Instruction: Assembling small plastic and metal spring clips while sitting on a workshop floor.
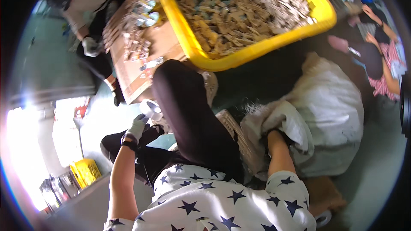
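Observation:
My left hand (137, 128), in a pale work glove, is beside my bent knee with its fingers curled. Just past the fingertips is a white roll-shaped thing (150, 108); blur hides whether I grip it. On the right, my right forearm (280, 152) reaches into the folded mouth of a big white woven sack (329, 107). The fabric covers my right hand, so its fingers and anything in them are hidden. Between my leg and the sack is a beige slotted plastic piece (234, 133), perhaps a basket side.
Ahead stands a yellow tub (257, 56) full of small brownish pieces. Left of it, a cardboard sheet (167, 40) bears similar pieces and clear items. A gloved co-worker (92, 4) is at far left, another person (379, 47) at far right. A yellow container (85, 172) stands lower left.

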Demonstrator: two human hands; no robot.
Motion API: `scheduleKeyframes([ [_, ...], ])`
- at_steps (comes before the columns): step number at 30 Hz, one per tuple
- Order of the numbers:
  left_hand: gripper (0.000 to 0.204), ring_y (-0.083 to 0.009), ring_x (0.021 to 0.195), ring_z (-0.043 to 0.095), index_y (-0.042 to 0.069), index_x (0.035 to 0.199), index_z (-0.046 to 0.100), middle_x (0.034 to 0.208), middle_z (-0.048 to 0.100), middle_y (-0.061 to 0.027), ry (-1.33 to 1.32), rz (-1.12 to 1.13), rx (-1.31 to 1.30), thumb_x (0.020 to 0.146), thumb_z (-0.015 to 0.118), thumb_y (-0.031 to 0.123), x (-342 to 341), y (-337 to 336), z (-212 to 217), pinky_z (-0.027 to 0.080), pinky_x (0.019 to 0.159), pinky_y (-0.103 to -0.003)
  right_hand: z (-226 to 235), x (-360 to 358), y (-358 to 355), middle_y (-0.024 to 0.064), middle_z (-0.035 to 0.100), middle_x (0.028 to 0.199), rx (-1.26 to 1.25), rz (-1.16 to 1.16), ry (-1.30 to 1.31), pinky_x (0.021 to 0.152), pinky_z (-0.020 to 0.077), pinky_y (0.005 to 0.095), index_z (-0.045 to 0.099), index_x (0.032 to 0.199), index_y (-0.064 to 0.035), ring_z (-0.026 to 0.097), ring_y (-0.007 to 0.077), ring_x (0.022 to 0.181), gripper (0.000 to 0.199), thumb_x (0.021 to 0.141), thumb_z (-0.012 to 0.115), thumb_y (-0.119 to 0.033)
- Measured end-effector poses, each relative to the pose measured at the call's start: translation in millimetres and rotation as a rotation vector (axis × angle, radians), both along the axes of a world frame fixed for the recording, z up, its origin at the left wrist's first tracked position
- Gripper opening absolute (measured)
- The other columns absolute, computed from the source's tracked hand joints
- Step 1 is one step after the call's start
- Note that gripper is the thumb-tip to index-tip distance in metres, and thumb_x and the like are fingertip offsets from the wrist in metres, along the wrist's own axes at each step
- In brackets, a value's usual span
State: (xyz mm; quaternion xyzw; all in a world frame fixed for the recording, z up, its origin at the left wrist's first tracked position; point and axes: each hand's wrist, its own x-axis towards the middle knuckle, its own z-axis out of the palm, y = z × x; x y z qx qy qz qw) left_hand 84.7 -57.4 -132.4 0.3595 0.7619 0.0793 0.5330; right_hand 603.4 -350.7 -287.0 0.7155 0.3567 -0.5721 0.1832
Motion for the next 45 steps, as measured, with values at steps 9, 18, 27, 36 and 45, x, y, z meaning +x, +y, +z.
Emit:
scheduleKeyframes([
  [9,0.033,-0.0197,0.097,0.061,0.004,0.118,0.056,0.106,0.065,-0.0111,0.206,-0.086,0.320,0.087,0.067,0.007,-3.7,-14.0,-21.6,0.049,0.088,-0.032,3.0,16.1,-9.9,0.0176,0.063,0.122,0.040,0.352,-0.026,0.093,0.0485,0.0455,0.066,0.118,-0.0118,0.061,0.0319,0.113,0.038,0.088,0.056,-0.032],
  [18,0.055,-0.0202,0.101,0.058,0.010,0.132,0.046,0.118,0.056,-0.0098,0.169,-0.161,0.702,0.082,0.063,-0.006,18.6,-14.8,-17.4,0.049,0.090,-0.032,-7.9,43.4,-41.3,0.0110,0.059,0.130,0.122,0.364,-0.234,0.094,0.0476,0.0474,0.064,0.122,-0.0181,0.059,0.0328,0.116,0.047,0.089,0.046,-0.047],
  [27,0.065,-0.0338,0.112,0.057,0.027,0.133,0.051,0.132,0.052,-0.0138,0.100,-0.295,0.748,0.076,0.072,0.008,-4.8,3.7,-26.3,0.048,0.094,-0.039,77.2,46.6,-38.9,0.0239,0.066,0.106,0.116,0.157,-0.233,0.087,0.0507,0.0430,0.069,0.105,-0.0025,0.064,0.0384,0.100,0.051,0.072,0.067,-0.041],
  [36,0.050,-0.0345,0.104,0.058,0.016,0.113,0.061,0.108,0.060,-0.0128,0.490,-0.671,0.819,0.066,0.077,0.007,10.0,17.1,14.0,0.050,0.087,-0.042,219.4,41.8,2.8,0.0194,0.069,0.091,0.102,0.328,-0.283,0.075,0.0512,0.0402,0.069,0.101,-0.0038,0.065,0.0343,0.079,0.041,0.071,0.073,-0.030],
  [45,0.051,-0.0384,0.101,0.060,0.011,0.109,0.063,0.104,0.065,-0.0145,0.062,-0.646,1.131,0.061,0.063,-0.009,-24.0,24.0,-17.0,0.050,0.086,-0.043,294.1,70.7,54.5,0.0171,0.070,0.092,-0.299,0.389,-0.315,0.073,0.0518,0.0396,0.071,0.104,-0.0085,0.067,0.0269,0.082,0.045,0.073,0.074,-0.041],
])
